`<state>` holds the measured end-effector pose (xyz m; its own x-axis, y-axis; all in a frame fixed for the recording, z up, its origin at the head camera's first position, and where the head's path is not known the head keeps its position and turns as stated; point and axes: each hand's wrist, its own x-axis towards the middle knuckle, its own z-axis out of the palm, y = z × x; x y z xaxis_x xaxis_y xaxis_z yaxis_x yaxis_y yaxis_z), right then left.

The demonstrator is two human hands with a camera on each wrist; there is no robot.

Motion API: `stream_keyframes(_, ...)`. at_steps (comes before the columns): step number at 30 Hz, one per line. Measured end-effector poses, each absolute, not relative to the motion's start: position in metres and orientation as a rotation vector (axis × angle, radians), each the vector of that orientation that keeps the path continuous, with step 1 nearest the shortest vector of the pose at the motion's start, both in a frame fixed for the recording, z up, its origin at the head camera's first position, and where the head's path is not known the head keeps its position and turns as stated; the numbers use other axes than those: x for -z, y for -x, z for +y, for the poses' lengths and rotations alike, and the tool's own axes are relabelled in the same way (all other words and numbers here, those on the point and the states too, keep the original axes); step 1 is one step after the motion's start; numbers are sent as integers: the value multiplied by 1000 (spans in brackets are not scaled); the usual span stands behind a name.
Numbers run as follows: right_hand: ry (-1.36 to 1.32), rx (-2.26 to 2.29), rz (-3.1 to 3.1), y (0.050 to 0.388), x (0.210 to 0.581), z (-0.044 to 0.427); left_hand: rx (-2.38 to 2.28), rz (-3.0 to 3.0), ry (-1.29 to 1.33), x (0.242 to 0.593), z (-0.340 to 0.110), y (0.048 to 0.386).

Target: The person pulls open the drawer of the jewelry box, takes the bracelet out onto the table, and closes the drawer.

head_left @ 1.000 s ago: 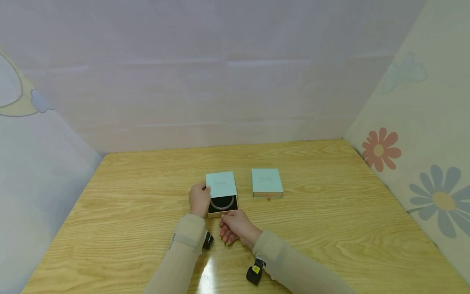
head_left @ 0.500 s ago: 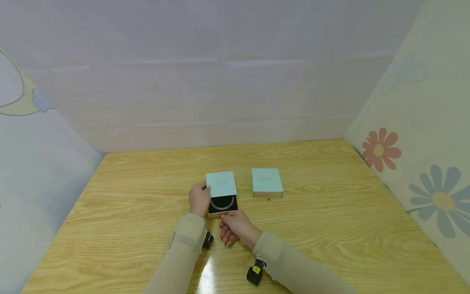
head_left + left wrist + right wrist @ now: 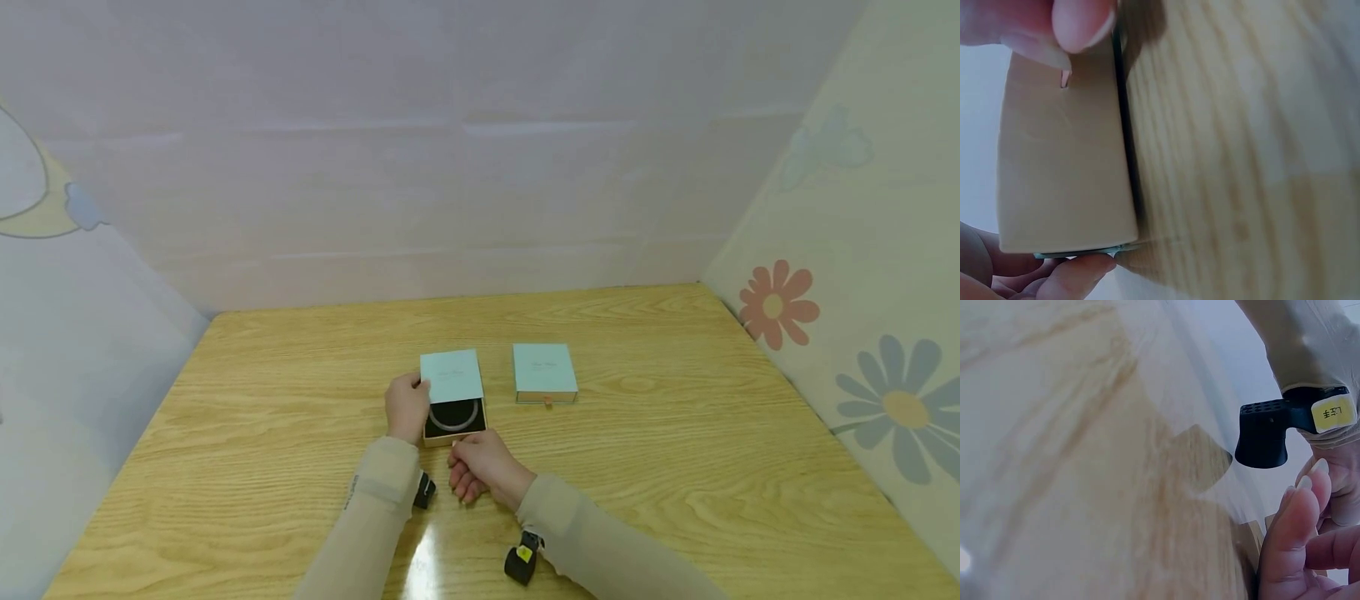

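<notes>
I'm viewing a wood-grain tabletop (image 3: 675, 467) and pale walls (image 3: 375, 208); two boxes (image 3: 545, 365) are sitting there, the left box (image 3: 452, 373) showing one ring (image 3: 453, 428) (left hand (image 3: 406, 408) gripping its cover, right hand (image 3: 486, 462) pinching its tab (image 3: 1065, 79)).

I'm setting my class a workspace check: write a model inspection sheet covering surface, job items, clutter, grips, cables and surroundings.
Surface: light-brown wood-grain table, with a bright reflection.
Job items: pale-blue square box, its tan rectangular drawer partly out, showing a grey ring against black lining; second pale-blue square box, shut.
Clutter: nothing seen.
Grips: left hand holds the first box's left side; right hand pinches the pinkish tab on the drawer front.
Cables: nothing seen.
Surroundings: pale wall behind; right-hand wall bearing a red flower and a blue-grey flower.
</notes>
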<state>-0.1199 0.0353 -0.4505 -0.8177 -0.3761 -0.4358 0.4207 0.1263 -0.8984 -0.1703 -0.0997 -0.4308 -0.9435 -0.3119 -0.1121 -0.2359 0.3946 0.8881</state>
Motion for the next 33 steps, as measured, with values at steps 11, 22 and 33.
stream_keyframes(11, -53, 1754, 1822, 117, 450, 35, 1610, -2563, -509, 432, -100, 171)
stream_keyframes(22, -43, 1757, 1828, 115, 449, 35, 1595, -2567, -507, 432, -100, 171)
stream_keyframes(33, -40, 1752, 1813, 114, 449, 36, 1584, -2569, -503, 430, -100, 170)
